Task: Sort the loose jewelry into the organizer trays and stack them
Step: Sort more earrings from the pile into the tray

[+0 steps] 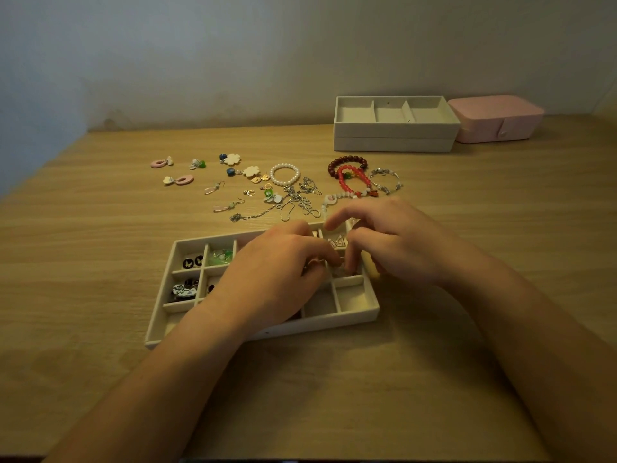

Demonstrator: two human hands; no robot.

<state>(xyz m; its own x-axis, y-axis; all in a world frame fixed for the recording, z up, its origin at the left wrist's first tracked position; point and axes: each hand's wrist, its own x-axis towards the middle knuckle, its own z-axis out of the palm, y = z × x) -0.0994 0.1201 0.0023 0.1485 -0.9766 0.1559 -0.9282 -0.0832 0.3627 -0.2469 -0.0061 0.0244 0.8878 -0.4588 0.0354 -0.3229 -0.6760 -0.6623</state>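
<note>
A white organizer tray [267, 332] with several small compartments lies in front of me. It holds black butterfly studs [193, 261], a green piece [220, 257], a black-and-white piece [182, 290] and silver earrings [337, 242]. My left hand [273, 275] and my right hand [394, 242] meet over a right-hand compartment, fingertips curled together and pinching a small silvery piece [338, 262] that is mostly hidden. Beyond the tray lie a pearl bracelet [284, 174], red bead bracelets [347, 182], a silver bangle [385, 180], tangled chains [300, 202] and flower earrings [230, 159].
Two stacked white trays [395, 135], the top one with three empty sections, stand at the back right. Beside them is a closed pink box [497, 118]. Pink hoop earrings [160, 163] lie at the far left of the spread. A wall runs along the wooden table's far edge.
</note>
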